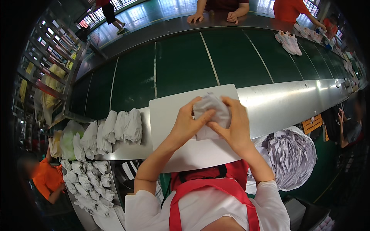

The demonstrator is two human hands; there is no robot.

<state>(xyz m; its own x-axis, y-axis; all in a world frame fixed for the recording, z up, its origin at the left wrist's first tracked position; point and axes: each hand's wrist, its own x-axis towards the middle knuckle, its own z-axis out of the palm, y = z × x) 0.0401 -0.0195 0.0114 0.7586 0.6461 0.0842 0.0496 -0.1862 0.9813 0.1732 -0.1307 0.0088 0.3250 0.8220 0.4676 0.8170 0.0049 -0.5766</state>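
A crumpled wad of thin white paper is between my two hands, above a white board. My left hand closes on its left side, thumb pressed across the front. From the right, my right hand grips the same wad, with its thumb near the left one. A flat flap of the paper hangs below the thumbs. Whether anything is inside the paper cannot be seen.
Beyond the board runs a green conveyor belt carrying pink shoes. White stuffed paper bundles line the metal ledge at left, and more fill a tray below. A sack of paper sheets stands right. Other people work around.
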